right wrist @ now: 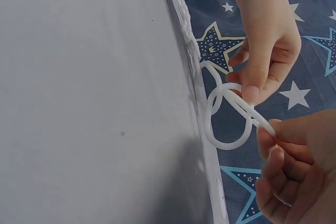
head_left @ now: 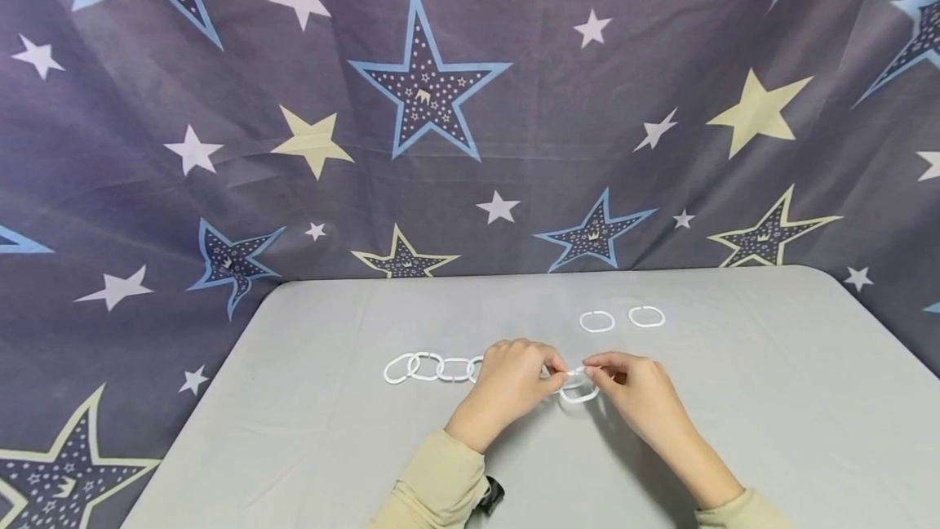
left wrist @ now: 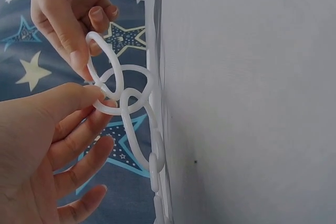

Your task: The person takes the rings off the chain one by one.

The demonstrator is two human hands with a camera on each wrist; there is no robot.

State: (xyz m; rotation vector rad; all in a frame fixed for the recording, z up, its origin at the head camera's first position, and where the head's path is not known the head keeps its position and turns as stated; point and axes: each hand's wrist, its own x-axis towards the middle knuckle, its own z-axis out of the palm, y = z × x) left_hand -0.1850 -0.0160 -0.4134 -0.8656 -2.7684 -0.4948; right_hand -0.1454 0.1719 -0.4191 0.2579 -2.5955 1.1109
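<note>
Both hands work close together over the middle of the table. My left hand (head_left: 507, 384) pinches, between thumb and forefinger, a white oval ring (left wrist: 112, 110) at the right end of a chain of white plastic rings (head_left: 455, 361). Another white ring (left wrist: 116, 66) is pinched by its end in the thumb and fingers of my right hand (head_left: 642, 397). In the left wrist view this ring crosses the left hand's ring; whether its gap is closed I cannot tell. The chain runs leftward behind the left hand, which hides part of it.
Two loose white rings, a nearer one (head_left: 597, 331) and one further right (head_left: 648, 326), lie behind the right hand, each with a small gap. A grey cloth covers the table (head_left: 294, 431). Behind it hangs a dark star-patterned curtain (head_left: 514, 129).
</note>
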